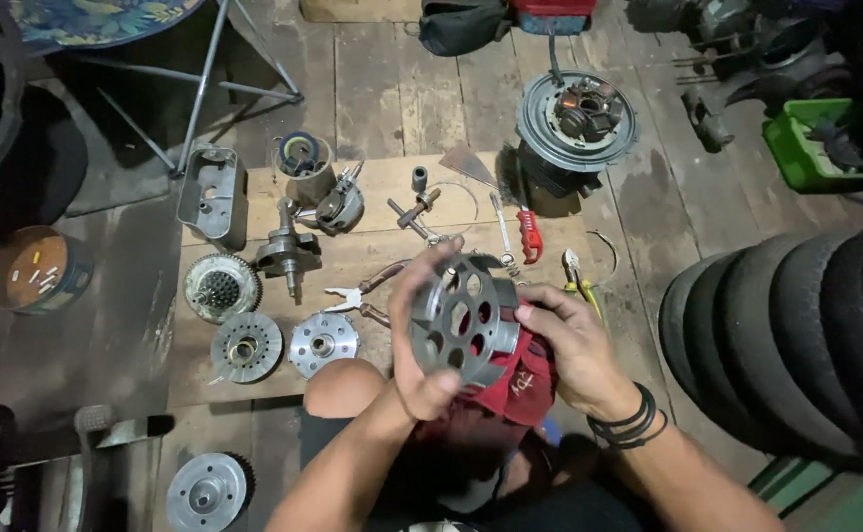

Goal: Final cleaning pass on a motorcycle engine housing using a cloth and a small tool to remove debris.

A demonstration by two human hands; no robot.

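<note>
A grey round metal hub [463, 317] with several round holes and slotted walls is held up over my lap. My left hand [414, 330] grips its left rim, thumb below and fingers over the top. My right hand [571, 345] presses a red rag [522, 379] against the hub's right side. Black bands circle the right wrist.
On a wooden board [372, 251] lie pliers [363, 293], a crankshaft [289, 251], toothed clutch discs [222, 288], a screwdriver with a red handle [528, 234] and small parts. An engine part with a round plate [574, 123] stands behind. Stacked tyres [786, 335] are at the right, a green crate [811, 148] beyond.
</note>
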